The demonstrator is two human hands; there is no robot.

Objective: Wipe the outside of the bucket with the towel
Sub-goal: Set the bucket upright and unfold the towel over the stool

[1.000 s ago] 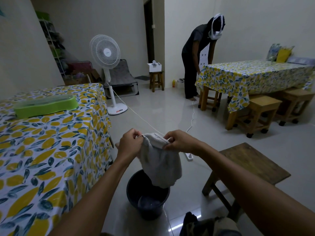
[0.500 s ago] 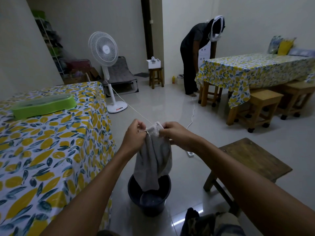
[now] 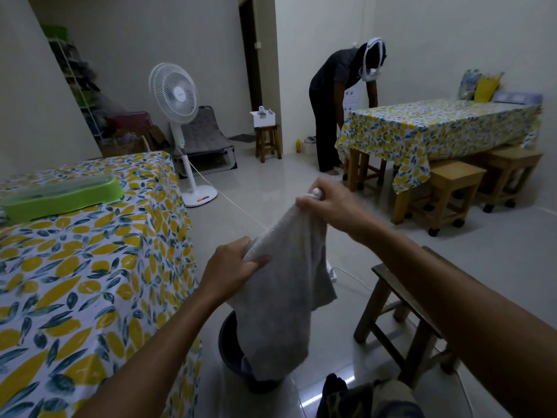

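Here, in the head view, a person is holding a grey towel (image 3: 283,285) stretched between two bare hands above a dark bucket (image 3: 232,342) that is standing on the tiled floor (image 3: 301,182), just beside a table (image 3: 90,267) covered in a lemon-print cloth. The left hand (image 3: 232,267) is pinching one bunched edge of the towel low and near the body; the right hand (image 3: 328,203) is gripping the opposite corner higher and further out, so the hands are well apart and the cloth is hanging slack between them. The towel's lower end is draping down over the bucket's mouth and hiding most of it; only part of the left rim and wall is showing, and whether the cloth is touching the bucket cannot be told.

The wiping itself does not appear to have begun. To do this step well, the towel probably needs gathering into a compact pad in one hand, so that loose tails are not dragging on the floor or falling inside the bucket. The free hand would then be best placed steadying the rim, since a light bucket is likely to slide or tip under sideways pressure. A wooden stool (image 3: 401,321) is standing near on the right, and a green plastic container (image 3: 60,197) is lying on the table.
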